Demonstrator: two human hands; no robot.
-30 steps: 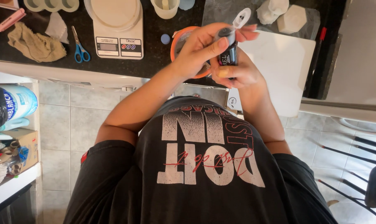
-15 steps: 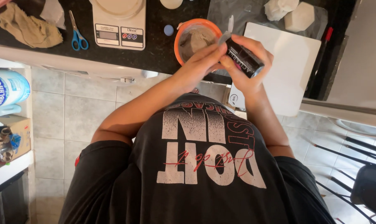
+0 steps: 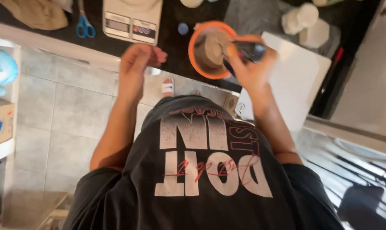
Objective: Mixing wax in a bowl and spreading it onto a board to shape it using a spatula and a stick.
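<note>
Our right hand (image 3: pixel 250 70) is clenched around a small dark bottle (image 3: pixel 244 53), holding it over the orange bowl (image 3: pixel 193 51). The picture is blurred there, so we cannot tell whether the bottle touches the bowl's rim. Our left hand (image 3: pixel 135 68) hangs loose and holds nothing, fingers half curled, out past the near edge of the desk (image 3: pixel 176 19) and well apart from the bowl.

The bottle looks light and stiff, and its smooth sides may be slippery; we judge a grip around its body, as now, to be the sure one. The bowl stands at the near edge of the desk with a grey lump (image 3: pixel 210 49) inside that looks soft, like clay or dough. We judge the bowl light enough to skid or tip if pushed, so steadying it means holding the outer wall.

Just right of the bowl a white board (image 3: pixel 299 81) lies on the desk and reaches out over the near edge. Toward the far right corner sit some pale blocks (image 3: pixel 308 23). Left of the bowl we see a small blue cap (image 3: pixel 183 28), then a white kitchen scale (image 3: pixel 131 19), blue-handled scissors (image 3: pixel 84 25) and a tan cloth (image 3: pixel 37 12) toward the far left.
</note>
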